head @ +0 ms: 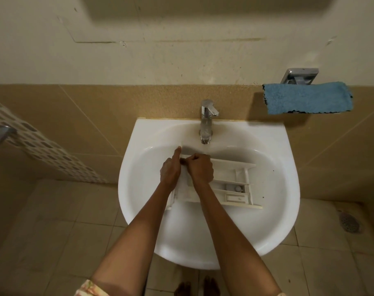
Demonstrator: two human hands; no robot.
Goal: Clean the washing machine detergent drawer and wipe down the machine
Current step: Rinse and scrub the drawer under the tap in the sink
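A white detergent drawer [235, 184] lies across the bowl of a white sink [273, 210], its compartments facing up. Both hands are at the drawer's left end, by its front panel. My left hand [171, 169] holds that end with the thumb stretched up along the edge. My right hand [201, 167] is curled into a fist over the drawer's near-left part, fingers tucked against the panel. What the fingers grip underneath is hidden.
A chrome tap [207, 120] stands at the back of the sink. A blue cloth [307, 98] hangs on a chrome holder [300, 75] on the right wall. A floor drain [350, 222] is at the right. A patterned tile strip [38, 146] runs on the left.
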